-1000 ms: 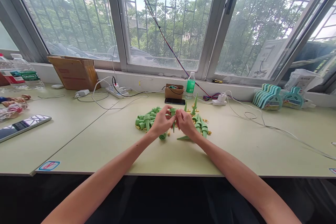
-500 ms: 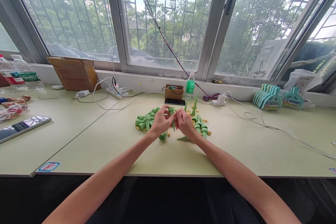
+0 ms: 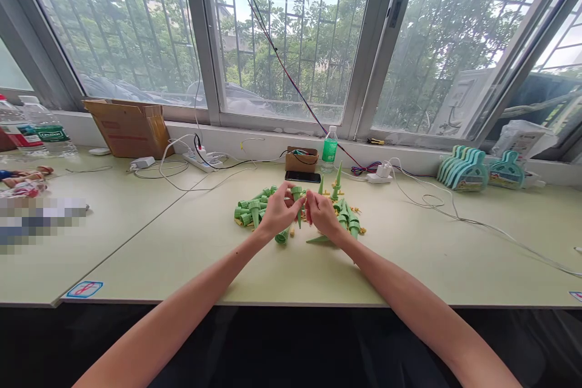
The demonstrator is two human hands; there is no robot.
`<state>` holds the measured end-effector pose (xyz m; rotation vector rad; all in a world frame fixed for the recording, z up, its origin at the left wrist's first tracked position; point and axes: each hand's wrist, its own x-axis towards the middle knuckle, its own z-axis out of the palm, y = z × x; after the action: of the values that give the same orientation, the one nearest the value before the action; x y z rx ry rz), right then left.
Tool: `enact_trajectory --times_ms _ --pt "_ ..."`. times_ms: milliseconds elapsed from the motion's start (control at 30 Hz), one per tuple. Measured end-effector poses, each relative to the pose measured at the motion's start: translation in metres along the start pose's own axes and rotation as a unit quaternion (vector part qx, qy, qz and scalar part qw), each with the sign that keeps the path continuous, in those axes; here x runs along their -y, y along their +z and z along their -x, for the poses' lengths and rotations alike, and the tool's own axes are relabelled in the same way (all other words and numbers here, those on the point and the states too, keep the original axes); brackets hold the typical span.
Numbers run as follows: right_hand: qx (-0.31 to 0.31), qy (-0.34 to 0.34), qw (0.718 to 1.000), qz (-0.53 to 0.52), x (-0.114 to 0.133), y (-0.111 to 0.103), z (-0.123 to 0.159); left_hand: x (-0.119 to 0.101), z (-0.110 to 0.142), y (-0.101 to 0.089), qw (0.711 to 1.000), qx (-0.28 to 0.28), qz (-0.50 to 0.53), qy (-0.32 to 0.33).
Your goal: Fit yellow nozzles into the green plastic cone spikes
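In my left hand is a green plastic watering spike, held by its ribbed cap end with the tip pointing down. My right hand is just to its right, thumb and fingers pinched together; what they hold, if anything, is too small to make out. Left of my hands lies a heap of green capped tubes and spikes. More green spikes lie to the right among small yellow pieces, with one spike upright behind. A loose green cap piece rests below my left hand.
Behind the heap are a black phone, a small brown box and a green-labelled bottle. White cables run from power strips. A cardboard box stands left; teal hanger-like items stand right.
The spike in my left hand has shifted very slightly. My right fingertips have moved a little to the right, away from it. The heaps stay the same.
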<state>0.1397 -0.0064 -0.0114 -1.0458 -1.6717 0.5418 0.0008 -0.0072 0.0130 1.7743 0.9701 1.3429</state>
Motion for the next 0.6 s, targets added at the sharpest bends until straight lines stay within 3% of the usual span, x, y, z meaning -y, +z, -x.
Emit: enact_trajectory --times_ms 600 --pt "-0.026 0.012 1.0 -0.012 0.0012 0.0007 0.0005 0.0 -0.0002 -0.0001 1.0 -0.008 0.014 -0.01"
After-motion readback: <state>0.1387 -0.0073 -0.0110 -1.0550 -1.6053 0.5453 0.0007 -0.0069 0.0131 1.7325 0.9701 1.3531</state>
